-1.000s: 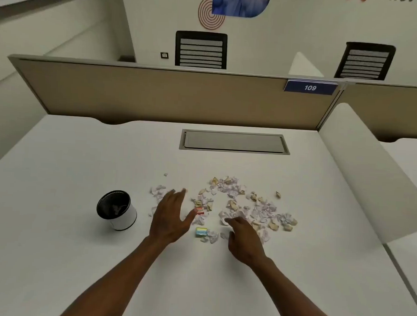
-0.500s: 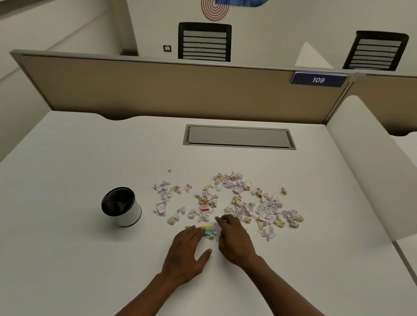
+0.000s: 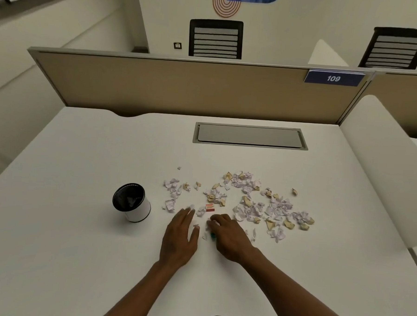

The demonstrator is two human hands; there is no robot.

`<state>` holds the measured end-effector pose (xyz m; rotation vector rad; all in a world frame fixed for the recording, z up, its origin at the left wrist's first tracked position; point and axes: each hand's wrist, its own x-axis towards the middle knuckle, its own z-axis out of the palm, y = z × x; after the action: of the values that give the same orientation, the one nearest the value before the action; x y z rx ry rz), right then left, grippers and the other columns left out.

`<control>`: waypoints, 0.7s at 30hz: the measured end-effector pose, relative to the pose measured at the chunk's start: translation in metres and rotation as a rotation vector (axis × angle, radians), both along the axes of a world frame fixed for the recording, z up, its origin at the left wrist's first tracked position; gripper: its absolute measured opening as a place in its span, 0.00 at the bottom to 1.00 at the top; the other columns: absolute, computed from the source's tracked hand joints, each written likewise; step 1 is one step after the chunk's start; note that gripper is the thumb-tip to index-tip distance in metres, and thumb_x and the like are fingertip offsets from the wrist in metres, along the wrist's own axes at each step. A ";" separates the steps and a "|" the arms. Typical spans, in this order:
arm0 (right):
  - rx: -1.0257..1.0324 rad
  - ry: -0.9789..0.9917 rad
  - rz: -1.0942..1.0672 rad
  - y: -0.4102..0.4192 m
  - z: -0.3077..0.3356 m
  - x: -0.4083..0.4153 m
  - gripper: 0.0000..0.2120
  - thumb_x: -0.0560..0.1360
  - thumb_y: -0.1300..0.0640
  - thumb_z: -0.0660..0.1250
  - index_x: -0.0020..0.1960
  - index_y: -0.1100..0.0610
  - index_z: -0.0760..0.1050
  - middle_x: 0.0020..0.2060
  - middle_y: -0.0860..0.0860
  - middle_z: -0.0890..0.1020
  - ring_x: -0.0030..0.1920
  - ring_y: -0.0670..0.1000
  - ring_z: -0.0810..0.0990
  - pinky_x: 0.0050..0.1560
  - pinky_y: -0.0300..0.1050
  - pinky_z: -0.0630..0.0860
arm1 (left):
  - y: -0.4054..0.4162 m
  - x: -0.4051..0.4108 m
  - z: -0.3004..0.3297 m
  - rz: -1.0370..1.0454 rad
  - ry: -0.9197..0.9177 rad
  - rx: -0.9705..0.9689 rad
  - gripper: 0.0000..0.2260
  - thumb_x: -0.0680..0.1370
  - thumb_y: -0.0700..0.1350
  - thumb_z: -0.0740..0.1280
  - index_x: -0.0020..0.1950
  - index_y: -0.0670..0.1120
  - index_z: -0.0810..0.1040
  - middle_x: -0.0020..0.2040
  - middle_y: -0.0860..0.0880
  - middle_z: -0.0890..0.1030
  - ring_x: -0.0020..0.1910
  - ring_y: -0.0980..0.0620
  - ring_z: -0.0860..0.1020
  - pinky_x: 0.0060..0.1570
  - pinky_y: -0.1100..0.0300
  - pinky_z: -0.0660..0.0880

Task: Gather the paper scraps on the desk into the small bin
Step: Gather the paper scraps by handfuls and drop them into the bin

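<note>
Bin: your small bin [image 3: 132, 202] stands upright on the white surface [image 3: 77, 247], left of both hands.
Left hand: your left hand [image 3: 179, 238] lies flat, fingers straight, holding nothing, fingertips among the nearest scraps.
Right hand: your right hand [image 3: 230, 236] has fingers curled over a few scraps; grip cannot be confirmed.
Scraps: paper scraps [image 3: 248, 201] spread beyond and right of the hands.

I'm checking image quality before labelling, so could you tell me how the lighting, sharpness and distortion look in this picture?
Head view: lighting is dim, soft and even, with no glare on the desk; the bin casts only a faint shadow. The wide lens bows the partition and the desk edges. The scraps are soft in detail, and the fingertips of the left hand are slightly blurred.
</note>
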<state>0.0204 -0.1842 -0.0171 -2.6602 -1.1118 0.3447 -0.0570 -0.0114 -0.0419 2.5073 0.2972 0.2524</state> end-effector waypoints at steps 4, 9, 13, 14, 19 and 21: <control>0.118 0.057 -0.076 -0.013 0.001 -0.009 0.26 0.76 0.64 0.59 0.74 0.52 0.68 0.72 0.52 0.70 0.70 0.56 0.70 0.67 0.49 0.71 | 0.004 0.021 -0.004 -0.118 0.082 0.054 0.25 0.83 0.52 0.59 0.79 0.49 0.61 0.80 0.50 0.63 0.80 0.53 0.55 0.78 0.56 0.57; 0.256 0.060 -0.273 -0.039 0.005 -0.009 0.24 0.77 0.64 0.59 0.71 0.51 0.71 0.69 0.51 0.74 0.68 0.53 0.72 0.67 0.47 0.72 | -0.014 0.017 -0.013 -0.180 0.096 0.116 0.24 0.83 0.53 0.58 0.79 0.48 0.63 0.79 0.49 0.63 0.80 0.51 0.55 0.76 0.57 0.54; 0.262 0.055 -0.328 -0.050 0.008 -0.003 0.24 0.77 0.64 0.58 0.71 0.51 0.71 0.69 0.52 0.74 0.68 0.54 0.73 0.66 0.48 0.74 | -0.026 -0.005 -0.017 -0.245 0.020 0.051 0.22 0.82 0.50 0.60 0.76 0.47 0.68 0.76 0.49 0.69 0.79 0.51 0.60 0.77 0.52 0.60; 0.252 0.058 -0.323 -0.048 0.010 -0.001 0.24 0.77 0.63 0.58 0.72 0.51 0.70 0.69 0.52 0.74 0.69 0.54 0.72 0.67 0.48 0.74 | -0.028 -0.010 -0.017 -0.265 0.006 0.036 0.22 0.83 0.49 0.60 0.76 0.47 0.68 0.76 0.50 0.70 0.78 0.52 0.61 0.77 0.50 0.61; 0.101 0.082 -0.175 -0.019 0.015 0.014 0.33 0.76 0.63 0.61 0.79 0.53 0.58 0.77 0.54 0.63 0.75 0.58 0.63 0.72 0.53 0.68 | -0.014 -0.016 -0.013 -0.063 -0.022 -0.053 0.23 0.82 0.47 0.62 0.77 0.47 0.66 0.77 0.48 0.67 0.78 0.50 0.61 0.77 0.50 0.61; -0.009 0.071 -0.082 -0.007 0.014 0.017 0.37 0.75 0.63 0.63 0.80 0.54 0.53 0.80 0.55 0.57 0.78 0.57 0.58 0.74 0.54 0.64 | -0.001 -0.013 -0.011 0.016 -0.006 -0.023 0.24 0.83 0.47 0.62 0.79 0.46 0.63 0.79 0.47 0.63 0.79 0.50 0.59 0.78 0.51 0.58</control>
<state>0.0378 -0.1913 -0.0029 -2.6702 -0.9790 0.4259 -0.0703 -0.0122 -0.0524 2.4817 0.3164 0.2614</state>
